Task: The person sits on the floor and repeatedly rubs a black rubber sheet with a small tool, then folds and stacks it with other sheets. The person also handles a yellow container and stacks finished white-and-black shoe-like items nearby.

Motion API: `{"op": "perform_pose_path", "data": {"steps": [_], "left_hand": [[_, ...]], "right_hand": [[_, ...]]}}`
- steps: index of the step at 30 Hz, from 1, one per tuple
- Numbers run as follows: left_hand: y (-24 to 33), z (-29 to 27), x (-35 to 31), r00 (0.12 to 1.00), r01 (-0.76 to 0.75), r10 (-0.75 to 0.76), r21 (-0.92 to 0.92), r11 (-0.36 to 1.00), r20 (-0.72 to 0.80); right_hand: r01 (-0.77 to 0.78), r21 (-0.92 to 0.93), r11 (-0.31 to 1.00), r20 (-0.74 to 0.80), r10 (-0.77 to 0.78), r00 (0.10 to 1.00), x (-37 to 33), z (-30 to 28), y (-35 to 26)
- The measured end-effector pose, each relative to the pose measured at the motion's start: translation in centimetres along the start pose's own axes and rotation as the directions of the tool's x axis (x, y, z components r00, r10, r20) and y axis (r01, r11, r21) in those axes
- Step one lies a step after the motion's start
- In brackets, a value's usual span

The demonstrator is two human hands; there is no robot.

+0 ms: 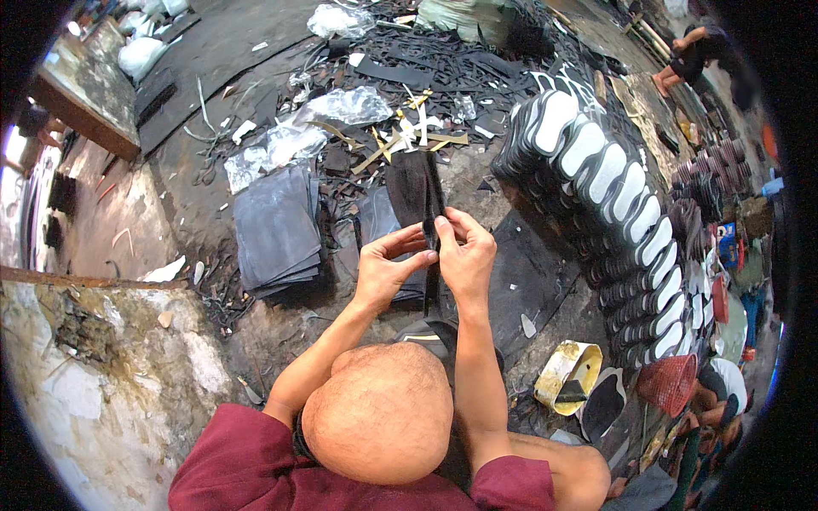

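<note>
My left hand (pixel 390 268) and my right hand (pixel 467 255) meet in front of me. Each is closed, thumb against fingers, on a thin black sheet (pixel 414 186) of rubber-like material. The sheet stands on edge, its far end reaching away from me past the fingertips. Part of it is hidden behind my fingers, and a narrow dark strip hangs below them. Just left of the left hand lies a stack of dark grey sheets (pixel 277 228). Another greyish sheet (pixel 377 213) lies beyond that hand, partly covered.
Several stacks of shoe soles (pixel 626 183) with white tops form a long row at the right. A yellowed, cut-open container (pixel 568 377) and a red basket (pixel 667 385) stand nearer. Black scraps (pixel 443 72) and clear plastic (pixel 345 106) litter the far floor. Other people are at the right edge.
</note>
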State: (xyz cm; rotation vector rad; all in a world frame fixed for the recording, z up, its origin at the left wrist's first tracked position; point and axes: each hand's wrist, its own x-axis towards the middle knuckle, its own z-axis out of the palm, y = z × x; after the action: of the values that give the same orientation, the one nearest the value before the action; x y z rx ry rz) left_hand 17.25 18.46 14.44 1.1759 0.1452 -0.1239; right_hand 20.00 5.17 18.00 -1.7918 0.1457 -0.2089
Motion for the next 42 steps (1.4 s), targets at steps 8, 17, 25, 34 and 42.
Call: {"op": "perform_pose_path", "data": {"steps": [8,17,25,34,42], "left_hand": [[3.1,0.3,1.3,0.995,0.045,-0.029,0.171,0.984,-0.094],[4.2,-10.0,-1.2,0.785,-0.288,0.389,0.273,0.918,-0.482],[11.0,-19.5,-4.9,0.957,-0.276,0.184,-0.502,0.820,-0.226],[16.3,-21.1,-9.3,0.789,-0.501,0.285,-0.303,0.811,-0.544],[17.8,-20.9,-11.6,0.574,-0.492,0.510,0.228,0.840,-0.641]], "right_hand": [[-0.016,0.091,0.996,-0.105,0.026,0.994,-1.3,-1.2,-0.5],[0.119,-0.454,0.883,-0.397,-0.320,0.860,4.1,-7.7,1.3],[0.040,-0.030,0.999,-0.306,-0.047,0.951,8.7,-6.8,2.2],[0.482,-0.392,0.784,0.141,-0.466,0.873,6.5,14.1,-2.4],[-0.042,-0.312,0.949,0.888,0.307,0.342,-2.5,31.0,4.5]]}}
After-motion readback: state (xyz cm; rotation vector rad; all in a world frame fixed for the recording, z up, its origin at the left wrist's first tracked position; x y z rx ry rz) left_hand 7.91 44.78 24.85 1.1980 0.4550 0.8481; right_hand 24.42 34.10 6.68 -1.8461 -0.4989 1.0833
